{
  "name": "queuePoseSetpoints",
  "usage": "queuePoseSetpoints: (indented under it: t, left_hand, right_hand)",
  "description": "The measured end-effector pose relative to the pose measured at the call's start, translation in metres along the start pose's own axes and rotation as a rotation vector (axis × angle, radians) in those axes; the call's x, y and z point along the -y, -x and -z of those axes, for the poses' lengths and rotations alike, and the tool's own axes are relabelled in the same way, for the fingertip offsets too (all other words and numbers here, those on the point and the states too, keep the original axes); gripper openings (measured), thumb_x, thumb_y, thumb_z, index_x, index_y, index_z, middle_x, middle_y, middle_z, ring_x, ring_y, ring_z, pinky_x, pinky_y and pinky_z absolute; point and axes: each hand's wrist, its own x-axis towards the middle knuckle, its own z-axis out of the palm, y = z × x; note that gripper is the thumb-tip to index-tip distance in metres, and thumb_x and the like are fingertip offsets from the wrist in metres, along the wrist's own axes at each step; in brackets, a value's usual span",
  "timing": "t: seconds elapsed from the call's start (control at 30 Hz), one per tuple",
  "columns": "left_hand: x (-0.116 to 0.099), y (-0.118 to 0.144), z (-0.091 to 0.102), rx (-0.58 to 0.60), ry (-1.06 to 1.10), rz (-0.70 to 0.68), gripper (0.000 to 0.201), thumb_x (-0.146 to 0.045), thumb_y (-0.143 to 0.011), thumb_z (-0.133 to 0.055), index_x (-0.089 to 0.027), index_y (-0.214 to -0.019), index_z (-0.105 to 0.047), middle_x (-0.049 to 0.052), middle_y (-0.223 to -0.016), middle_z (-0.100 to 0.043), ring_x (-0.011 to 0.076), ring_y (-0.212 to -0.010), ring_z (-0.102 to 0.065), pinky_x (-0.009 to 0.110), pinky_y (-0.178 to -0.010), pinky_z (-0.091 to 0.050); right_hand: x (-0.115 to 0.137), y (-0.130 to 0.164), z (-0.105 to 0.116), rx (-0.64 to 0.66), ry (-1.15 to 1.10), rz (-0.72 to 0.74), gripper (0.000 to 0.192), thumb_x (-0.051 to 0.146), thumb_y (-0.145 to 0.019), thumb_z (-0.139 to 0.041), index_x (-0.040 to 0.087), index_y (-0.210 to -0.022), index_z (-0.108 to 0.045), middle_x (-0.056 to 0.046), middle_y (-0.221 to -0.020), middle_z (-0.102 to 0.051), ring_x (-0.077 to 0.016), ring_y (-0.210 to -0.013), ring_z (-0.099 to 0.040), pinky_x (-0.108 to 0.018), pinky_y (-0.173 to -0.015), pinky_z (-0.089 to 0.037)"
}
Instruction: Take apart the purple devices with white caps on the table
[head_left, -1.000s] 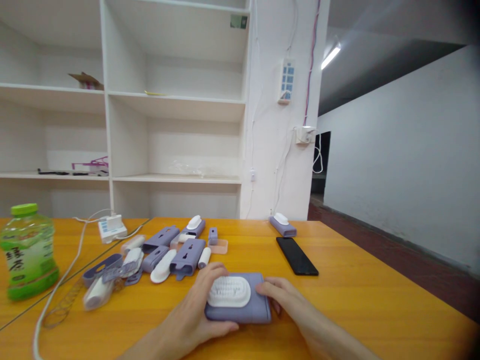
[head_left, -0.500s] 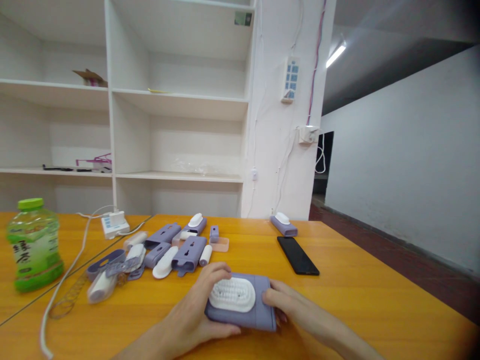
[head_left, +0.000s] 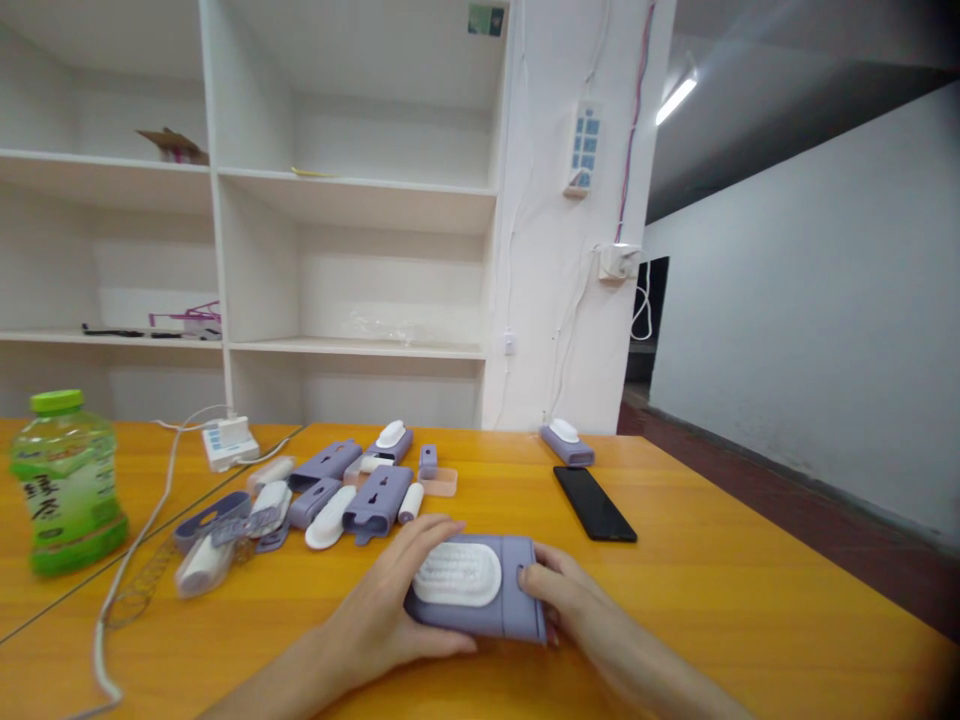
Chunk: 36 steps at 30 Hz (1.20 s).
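A purple plastic case [head_left: 517, 615] with a white oval bristle pad [head_left: 457, 575] on top lies on the orange table [head_left: 720, 620] just in front of me. My left hand [head_left: 382, 605] wraps its left end, thumb underneath and fingers over the top edge. My right hand [head_left: 559, 590] presses against its right end with the fingertips on the purple part. Both hands hold the case a little tilted on the table.
Several loose purple and white parts [head_left: 330, 495] lie behind the case. A black phone [head_left: 595, 503] lies to the right, another purple case [head_left: 567, 445] beyond it. A green bottle [head_left: 66, 485], a power strip [head_left: 229, 443] and its cable [head_left: 127, 570] are at the left. White shelves [head_left: 352, 200] stand behind.
The view has shifted slightly. My hands stay on the purple case, with the right fingers now a little further onto its end.
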Motion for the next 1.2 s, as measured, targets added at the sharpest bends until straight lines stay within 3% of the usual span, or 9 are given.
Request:
queuePoseSetpoints:
  t: [0.1,0.23,0.3,0.47,0.63,0.87,0.97,1.1,1.2]
  left_hand:
    - [0.002,-0.002,0.001,0.002,-0.009,-0.004,0.091,-0.051,-0.069,-0.084,-0.029,-0.146,-0.041,0.013,-0.148,-0.047,0.0346,-0.138,-0.045,0.048,-0.115,-0.039]
    - [0.003,-0.005,0.003,-0.003,-0.015,-0.011,0.088,-0.052,-0.068,-0.085,-0.027,-0.143,-0.044,0.013,-0.146,-0.049,0.0336,-0.135,-0.047,0.046,-0.115,-0.040]
    - [0.003,-0.007,0.003,0.000,-0.018,-0.011,0.088,-0.051,-0.067,-0.085,-0.027,-0.141,-0.045,0.012,-0.145,-0.050,0.0331,-0.136,-0.047,0.046,-0.115,-0.040]
    - [0.002,-0.007,-0.001,0.010,-0.008,0.029,0.085,-0.046,-0.067,-0.086,-0.029,-0.140,-0.047,0.010,-0.145,-0.050,0.0329,-0.135,-0.048,0.046,-0.114,-0.041]
    - [0.000,-0.009,-0.003,-0.043,0.021,0.067,0.082,-0.045,-0.066,-0.087,-0.026,-0.137,-0.050,0.012,-0.141,-0.055,0.0361,-0.131,-0.051,0.051,-0.113,-0.041]
    - [0.003,-0.007,0.001,0.038,0.061,0.123,0.084,-0.043,-0.065,-0.087,-0.027,-0.138,-0.048,0.011,-0.143,-0.052,0.0352,-0.133,-0.049,0.051,-0.114,-0.039]
    - [0.010,0.000,0.009,0.135,0.193,0.177,0.087,-0.045,-0.070,-0.085,-0.029,-0.144,-0.044,0.010,-0.148,-0.048,0.0344,-0.138,-0.044,0.053,-0.116,-0.034]
    - [0.014,0.006,0.018,0.259,0.612,0.225,0.062,-0.042,-0.087,-0.070,-0.030,-0.144,-0.047,0.009,-0.149,-0.049,0.0282,-0.138,-0.046,0.050,-0.116,-0.035]
    - [0.010,0.003,0.020,0.316,0.825,0.219,0.050,-0.039,-0.089,-0.069,-0.028,-0.137,-0.056,0.008,-0.145,-0.055,0.0269,-0.135,-0.050,0.049,-0.115,-0.036]
  right_hand:
    - [-0.002,-0.004,0.003,0.021,-0.045,-0.013,0.045,0.050,-0.080,-0.060,0.013,-0.107,-0.063,0.002,-0.066,-0.056,-0.0070,-0.045,-0.043,-0.017,-0.041,-0.035]
    - [0.001,-0.006,0.006,0.118,-0.098,-0.089,0.051,0.049,-0.078,-0.060,0.014,-0.115,-0.055,-0.004,-0.073,-0.067,-0.0152,-0.050,-0.064,-0.019,-0.040,-0.044]
    - [0.003,-0.005,0.008,0.140,-0.106,-0.115,0.052,0.049,-0.081,-0.057,0.013,-0.118,-0.051,-0.006,-0.070,-0.069,-0.0182,-0.051,-0.067,-0.019,-0.039,-0.045]
    - [0.003,-0.003,0.010,0.058,-0.058,-0.144,0.046,0.047,-0.082,-0.055,0.012,-0.111,-0.053,-0.006,-0.062,-0.070,-0.0122,-0.039,-0.059,-0.015,-0.034,-0.038]
    - [0.004,-0.004,0.013,0.038,-0.079,-0.150,0.046,0.049,-0.081,-0.051,0.012,-0.107,-0.056,-0.005,-0.061,-0.070,-0.0119,-0.038,-0.057,-0.016,-0.034,-0.036]
    - [0.010,-0.004,0.009,-0.011,0.038,-0.176,0.042,0.047,-0.078,-0.050,0.013,-0.103,-0.058,-0.002,-0.057,-0.067,-0.0092,-0.033,-0.049,-0.015,-0.030,-0.030]
    - [0.010,-0.004,0.015,-0.043,0.074,-0.245,0.044,0.049,-0.081,-0.047,0.015,-0.107,-0.056,0.000,-0.052,-0.064,-0.0084,-0.031,-0.044,-0.015,-0.028,-0.026]
    - [0.002,-0.010,0.033,-0.074,0.110,-0.288,0.044,0.052,-0.085,-0.043,0.020,-0.113,-0.050,0.004,-0.047,-0.060,-0.0089,-0.027,-0.042,-0.013,-0.026,-0.022]
    - [-0.010,-0.018,0.044,-0.070,0.136,-0.235,0.042,0.051,-0.084,-0.044,0.020,-0.112,-0.049,0.006,-0.045,-0.057,-0.0098,-0.025,-0.043,-0.013,-0.024,-0.021]
